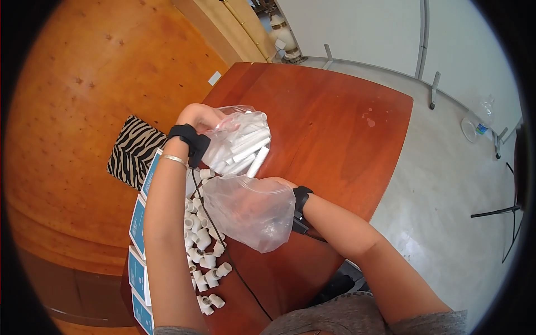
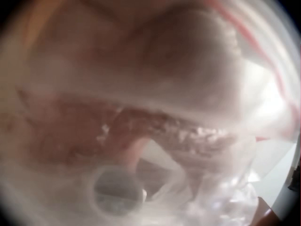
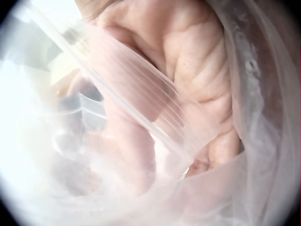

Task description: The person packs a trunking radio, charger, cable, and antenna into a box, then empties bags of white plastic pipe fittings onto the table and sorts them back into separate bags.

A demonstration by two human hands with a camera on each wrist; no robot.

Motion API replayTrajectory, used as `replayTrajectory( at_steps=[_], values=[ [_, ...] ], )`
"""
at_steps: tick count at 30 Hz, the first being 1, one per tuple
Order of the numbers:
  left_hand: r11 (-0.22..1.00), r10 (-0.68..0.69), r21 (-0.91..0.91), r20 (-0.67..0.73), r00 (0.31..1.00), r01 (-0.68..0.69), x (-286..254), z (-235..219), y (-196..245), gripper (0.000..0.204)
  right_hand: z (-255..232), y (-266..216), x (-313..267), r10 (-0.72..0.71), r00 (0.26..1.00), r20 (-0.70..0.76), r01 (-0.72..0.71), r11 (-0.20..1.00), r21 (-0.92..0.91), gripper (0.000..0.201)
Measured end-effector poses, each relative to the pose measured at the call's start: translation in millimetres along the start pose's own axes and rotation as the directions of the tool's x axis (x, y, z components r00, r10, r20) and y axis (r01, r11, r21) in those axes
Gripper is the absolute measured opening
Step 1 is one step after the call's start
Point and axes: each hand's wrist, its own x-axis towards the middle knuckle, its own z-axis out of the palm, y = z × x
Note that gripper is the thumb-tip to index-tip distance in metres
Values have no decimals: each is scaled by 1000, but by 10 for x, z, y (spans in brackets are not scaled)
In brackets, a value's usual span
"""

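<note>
At the far side of the table, my left hand (image 1: 204, 116) grips the edge of a clear plastic bag (image 1: 226, 125) full of short white pipes (image 1: 245, 146). One pipe (image 1: 258, 162) sticks out toward me. Nearer, a second clear zip bag (image 1: 251, 220) hangs puffed out around my right hand (image 1: 283, 182), which holds it. In the right wrist view, the palm (image 3: 188, 61) and bent fingers show beside and through the bag's ridged plastic (image 3: 141, 117). The left wrist view is blurred, with a round pipe end (image 2: 117, 190) behind plastic.
Several white pipe fittings (image 1: 204, 240) lie loose on the reddish wooden table (image 1: 329, 128), under and beside my left forearm. Blue-and-white boxes (image 1: 138, 273) line the table's left edge. A black cable (image 1: 234, 265) runs from the left wrist camera across the table.
</note>
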Motion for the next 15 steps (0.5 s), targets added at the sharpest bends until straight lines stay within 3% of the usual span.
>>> replayTrajectory(
  at_steps=[2,4,5,6,8,9,10,12,14,15],
  values=[
    [1000,-21,10,33,999,21,-144,-119,8,53,16,-14,-10,-5,1000,-2,5,1000,4,19],
    [997,72,-25,157,985,-68,-269,-232,-60,48,44,-47,-39,-7,1000,-10,8,1000,8,19],
    [991,120,-59,-4,993,-120,-272,-195,-116,37,51,-51,-39,-9,1000,-10,9,1000,5,19],
    [991,117,-65,-5,993,-117,-298,-223,-152,37,62,-70,-60,-6,1000,-18,6,1000,6,19],
    [989,149,-24,126,981,-147,-541,-239,-56,28,51,-63,-53,-8,1000,-17,8,1000,6,19],
    [971,239,-25,100,966,-237,-651,-190,-71,30,43,-55,-38,-16,1000,-16,16,1000,7,18],
    [972,234,-36,94,968,-231,-723,-151,-29,30,-21,-23,16,-2,1000,-13,2,1000,6,18],
    [953,190,235,33,981,-193,-812,-43,40,38,-162,69,151,-25,999,42,26,999,-25,19],
    [926,167,342,3,986,-158,-790,-31,-80,56,-54,5,127,1,999,43,1,999,-50,19],
    [904,155,402,5,988,-144,-815,21,-76,52,6,-22,105,-4,1000,24,6,997,-74,19]
  ],
)
